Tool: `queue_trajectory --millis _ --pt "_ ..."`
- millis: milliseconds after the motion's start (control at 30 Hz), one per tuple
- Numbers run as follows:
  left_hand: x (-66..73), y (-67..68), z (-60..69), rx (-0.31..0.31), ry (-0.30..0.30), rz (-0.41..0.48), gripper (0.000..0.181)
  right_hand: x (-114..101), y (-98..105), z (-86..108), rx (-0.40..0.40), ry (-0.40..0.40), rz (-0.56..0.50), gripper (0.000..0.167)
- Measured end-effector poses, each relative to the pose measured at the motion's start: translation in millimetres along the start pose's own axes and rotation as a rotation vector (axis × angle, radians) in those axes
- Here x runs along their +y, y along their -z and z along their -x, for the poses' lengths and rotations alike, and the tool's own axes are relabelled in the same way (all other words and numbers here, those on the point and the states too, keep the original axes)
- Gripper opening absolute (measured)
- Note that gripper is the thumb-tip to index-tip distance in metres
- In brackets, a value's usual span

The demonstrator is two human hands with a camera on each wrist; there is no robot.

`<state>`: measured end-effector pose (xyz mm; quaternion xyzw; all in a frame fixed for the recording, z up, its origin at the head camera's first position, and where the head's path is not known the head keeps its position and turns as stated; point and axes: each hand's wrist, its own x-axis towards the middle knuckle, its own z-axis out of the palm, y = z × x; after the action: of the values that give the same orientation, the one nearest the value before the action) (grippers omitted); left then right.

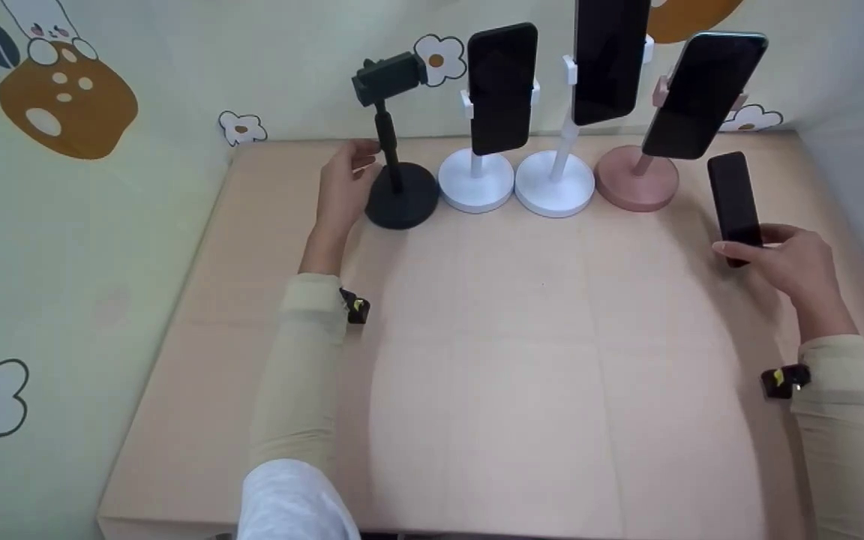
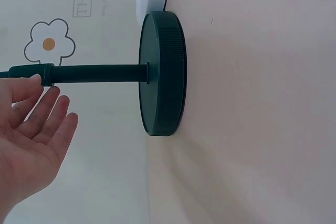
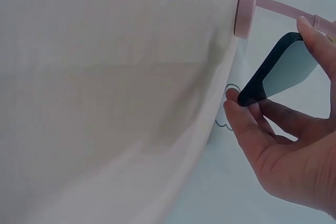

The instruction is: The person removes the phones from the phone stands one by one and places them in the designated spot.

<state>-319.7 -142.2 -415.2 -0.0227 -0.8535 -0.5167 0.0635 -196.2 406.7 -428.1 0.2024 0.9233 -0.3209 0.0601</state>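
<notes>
Three stands filled and one left, by the look of it: the two white stands [image 1: 475, 191] [image 1: 554, 196] and the pink stand [image 1: 637, 189], from one to two o'clock, each carry a mounted phone [image 1: 503, 90], while the dark stand [image 1: 394, 171] near twelve shows no phone in its clamp [image 1: 389, 77]. Left hand [image 1: 340, 184] fingers pinch that stem; the right hand [image 1: 803, 262], just before three o'clock, grips the handheld phone [image 1: 734, 199] by its near end. Only the head view catches the clamp, yet the left wrist reveals the stem's collar [image 2: 37, 70], the right wrist the fingertips [image 3: 232, 109] at the phone's edge.
</notes>
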Motion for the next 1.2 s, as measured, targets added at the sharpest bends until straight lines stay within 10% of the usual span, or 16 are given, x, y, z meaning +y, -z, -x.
queue_trajectory --millis 1200 --pt "-6.0 4.2 5.4 0.002 0.016 -0.019 0.032 -1 3 -19.0 0.006 -0.023 0.162 0.102"
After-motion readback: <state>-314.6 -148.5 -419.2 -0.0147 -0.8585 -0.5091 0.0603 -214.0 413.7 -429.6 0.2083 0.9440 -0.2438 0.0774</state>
